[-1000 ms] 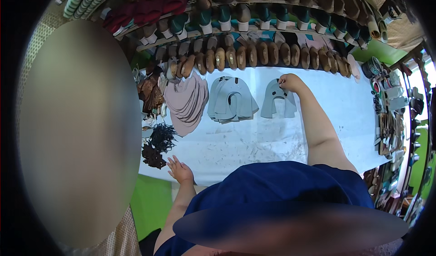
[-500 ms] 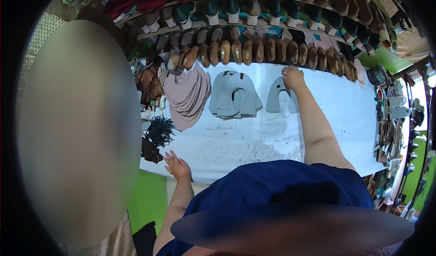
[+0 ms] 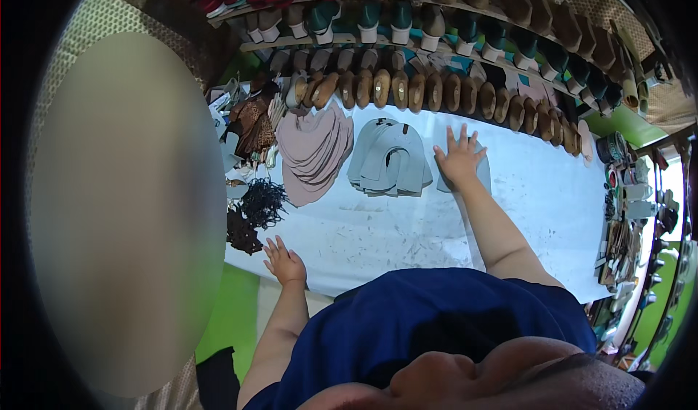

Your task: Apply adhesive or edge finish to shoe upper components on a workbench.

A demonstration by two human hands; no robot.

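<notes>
My right hand (image 3: 460, 161) lies with fingers spread over a light grey U-shaped leather-like piece (image 3: 483, 177) on the white-covered table (image 3: 392, 243). Most of that piece is hidden under the hand. Just left of it sits a stack of similar grey U-shaped pieces (image 3: 369, 159), with small dark marks at the top. Farther left is a fanned stack of pale pink pieces (image 3: 309, 163). Down at the table's near left edge, my left hand (image 3: 287, 262) is open, fingers apart and holding nothing, close to a dark brown bundle (image 3: 241, 232).
Along the far edge stands a row of brown shoe lasts (image 3: 435, 91). Shelves above carry green and brown shoe forms (image 3: 401, 23). At the left lie a tangle of black strips (image 3: 262, 203) and brown patterned scraps (image 3: 256, 126). Cans and supplies (image 3: 613, 148) crowd the right edge.
My right hand has gone from closed fingers at the top of the single grey piece to lying spread over it. The left hand stays near the table edge. The view has shifted slightly.
</notes>
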